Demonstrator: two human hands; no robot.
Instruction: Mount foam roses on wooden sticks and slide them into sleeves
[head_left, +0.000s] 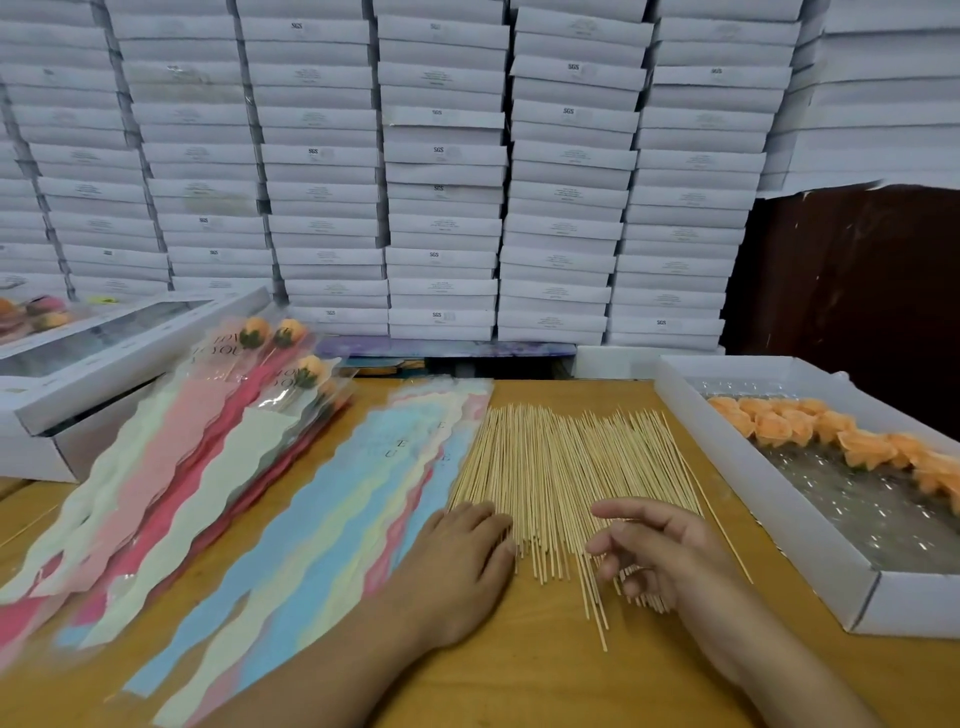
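A wide spread of thin wooden sticks (561, 467) lies in the middle of the wooden table (519, 686). My left hand (462, 561) rests flat on the table, fingers on the near left ends of the sticks. Over the near right ends hovers my right hand (654, 551), fingers loosely curled, holding nothing that I can see. Orange foam roses (831, 434) sit in a row inside a white tray (769, 499) at the right. Empty pastel sleeves (332, 499) fan out left of the sticks. Finished sleeved roses (270, 374) are piled further left.
A tall wall of stacked white boxes (441, 171) fills the background. A windowed white box (104, 353) with coloured roses stands at the far left. Dark brown panel at the back right.
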